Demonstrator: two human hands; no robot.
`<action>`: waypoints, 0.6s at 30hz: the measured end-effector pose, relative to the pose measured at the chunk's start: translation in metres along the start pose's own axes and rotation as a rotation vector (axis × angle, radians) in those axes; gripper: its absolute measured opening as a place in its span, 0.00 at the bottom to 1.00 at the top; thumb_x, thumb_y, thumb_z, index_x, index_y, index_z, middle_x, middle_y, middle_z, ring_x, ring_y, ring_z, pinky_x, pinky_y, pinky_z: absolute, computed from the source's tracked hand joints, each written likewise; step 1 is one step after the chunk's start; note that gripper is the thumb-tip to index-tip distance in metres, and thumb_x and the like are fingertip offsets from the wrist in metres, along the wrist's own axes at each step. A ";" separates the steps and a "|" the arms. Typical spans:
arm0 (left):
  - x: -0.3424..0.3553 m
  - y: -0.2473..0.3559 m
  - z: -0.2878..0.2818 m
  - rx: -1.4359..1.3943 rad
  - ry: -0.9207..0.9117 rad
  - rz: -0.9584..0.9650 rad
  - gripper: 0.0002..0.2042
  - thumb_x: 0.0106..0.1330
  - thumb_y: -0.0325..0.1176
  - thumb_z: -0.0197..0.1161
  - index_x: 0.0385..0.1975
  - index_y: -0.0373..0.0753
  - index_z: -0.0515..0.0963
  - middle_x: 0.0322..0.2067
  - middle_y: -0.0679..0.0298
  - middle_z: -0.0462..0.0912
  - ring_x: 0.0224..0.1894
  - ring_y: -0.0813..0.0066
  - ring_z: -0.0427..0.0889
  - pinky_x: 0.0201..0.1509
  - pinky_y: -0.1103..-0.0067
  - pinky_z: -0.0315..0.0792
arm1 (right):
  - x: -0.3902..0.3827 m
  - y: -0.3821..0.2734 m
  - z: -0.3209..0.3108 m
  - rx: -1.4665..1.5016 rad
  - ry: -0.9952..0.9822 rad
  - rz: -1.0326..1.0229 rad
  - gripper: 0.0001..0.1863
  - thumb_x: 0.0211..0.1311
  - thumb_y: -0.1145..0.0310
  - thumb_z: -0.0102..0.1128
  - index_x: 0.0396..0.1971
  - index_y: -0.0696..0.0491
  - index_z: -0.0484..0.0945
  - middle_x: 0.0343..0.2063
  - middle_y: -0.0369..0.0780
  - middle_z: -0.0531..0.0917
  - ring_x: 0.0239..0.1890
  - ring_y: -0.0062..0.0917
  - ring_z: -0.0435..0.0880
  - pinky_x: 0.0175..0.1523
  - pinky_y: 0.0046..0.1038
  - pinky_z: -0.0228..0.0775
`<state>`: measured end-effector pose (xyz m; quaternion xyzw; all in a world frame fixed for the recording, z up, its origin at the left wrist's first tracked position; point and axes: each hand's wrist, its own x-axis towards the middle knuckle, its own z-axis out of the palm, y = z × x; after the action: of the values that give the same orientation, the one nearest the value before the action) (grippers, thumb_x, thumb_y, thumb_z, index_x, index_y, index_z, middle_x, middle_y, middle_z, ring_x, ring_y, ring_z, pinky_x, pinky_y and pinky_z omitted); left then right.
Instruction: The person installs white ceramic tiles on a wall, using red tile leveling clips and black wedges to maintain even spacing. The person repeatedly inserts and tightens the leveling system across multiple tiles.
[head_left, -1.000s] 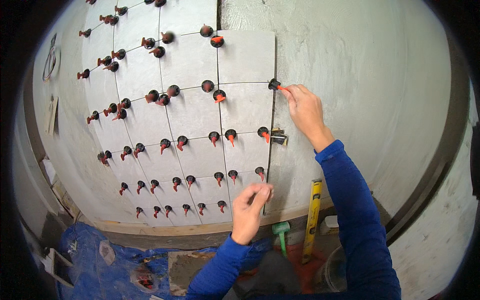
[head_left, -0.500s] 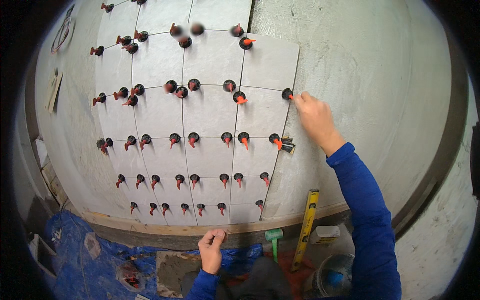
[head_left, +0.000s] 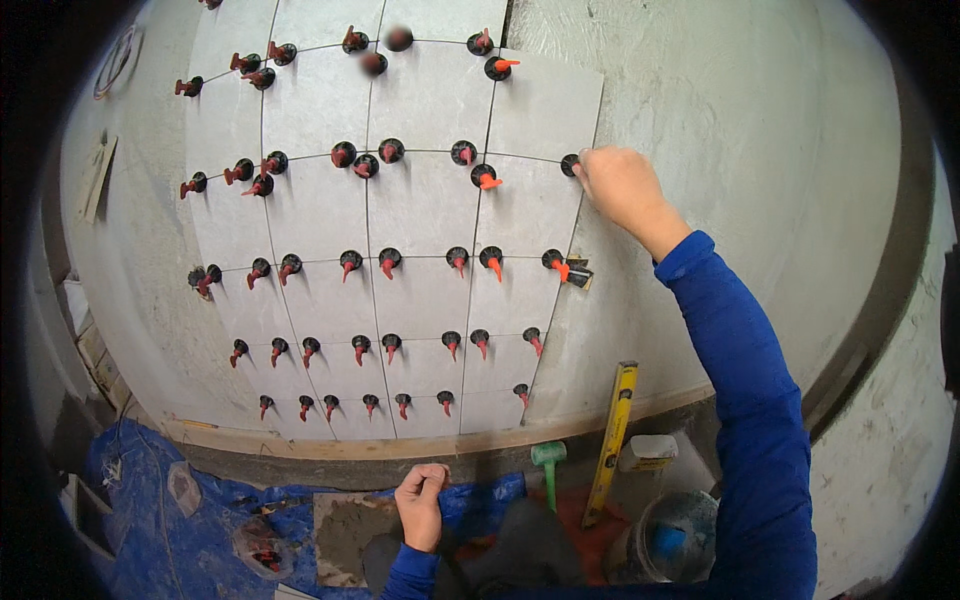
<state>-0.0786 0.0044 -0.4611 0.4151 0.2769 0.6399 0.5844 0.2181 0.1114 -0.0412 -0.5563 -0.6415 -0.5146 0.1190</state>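
Note:
Pale grey tiles [head_left: 533,215] cover the wall in rows. Along their joints sit several tile levelling spacers, with round black caps and red or orange T-shaped handles. At the right end of an upper joint, my right hand [head_left: 630,200] pinches the handle of one levelling spacer [head_left: 570,165]; its black cap shows, while my fingers hide the handle. A second levelling spacer [head_left: 553,260], with an orange handle, stands one joint lower, beside a small dark piece [head_left: 578,273] at the tile edge. Low in front of the wall, my left hand [head_left: 420,505] is closed, thumb against fingers; anything in it is hidden.
Below the wall are a green mallet [head_left: 549,456], a leaning yellow spirit level [head_left: 612,440], a white container [head_left: 648,453] and a bucket [head_left: 675,540]. Blue sheeting [head_left: 150,530] covers the floor at left, near a mortar-smeared board [head_left: 350,535]. Bare plaster [head_left: 740,150] lies right of the tiles.
The view has tilted a little, so the tiles appear higher. My right fingers have closed further over the spacer's handle, which now no longer shows. My left hand has stayed nearly still.

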 end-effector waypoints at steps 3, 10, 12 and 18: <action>-0.002 -0.001 -0.002 -0.013 -0.006 0.012 0.07 0.74 0.30 0.64 0.35 0.33 0.83 0.34 0.66 0.85 0.36 0.80 0.78 0.46 0.81 0.72 | 0.003 0.001 0.007 0.236 0.008 0.238 0.15 0.66 0.62 0.63 0.27 0.59 0.83 0.22 0.48 0.84 0.34 0.42 0.88 0.40 0.43 0.77; 0.003 0.015 0.026 0.041 -0.077 0.006 0.08 0.74 0.31 0.65 0.36 0.32 0.83 0.35 0.66 0.85 0.38 0.81 0.79 0.46 0.81 0.72 | 0.002 -0.007 0.015 1.349 -0.123 0.835 0.15 0.69 0.64 0.60 0.22 0.55 0.79 0.15 0.33 0.74 0.14 0.18 0.68 0.19 0.26 0.55; 0.010 0.028 0.045 0.087 -0.126 0.021 0.09 0.73 0.32 0.65 0.36 0.32 0.84 0.35 0.66 0.85 0.39 0.81 0.79 0.47 0.81 0.72 | -0.001 -0.011 0.016 1.432 -0.100 0.862 0.15 0.71 0.63 0.60 0.23 0.53 0.78 0.15 0.30 0.72 0.13 0.14 0.63 0.17 0.23 0.49; 0.058 0.086 0.136 0.206 -0.317 0.247 0.14 0.76 0.38 0.62 0.39 0.30 0.83 0.34 0.68 0.84 0.40 0.80 0.79 0.48 0.79 0.72 | -0.006 -0.015 0.018 1.636 -0.046 0.977 0.12 0.66 0.65 0.61 0.26 0.56 0.79 0.15 0.32 0.71 0.12 0.18 0.64 0.17 0.29 0.48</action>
<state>-0.0052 0.0289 -0.3085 0.5986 0.1925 0.6017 0.4926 0.2152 0.1238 -0.0614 -0.5170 -0.5016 0.2115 0.6605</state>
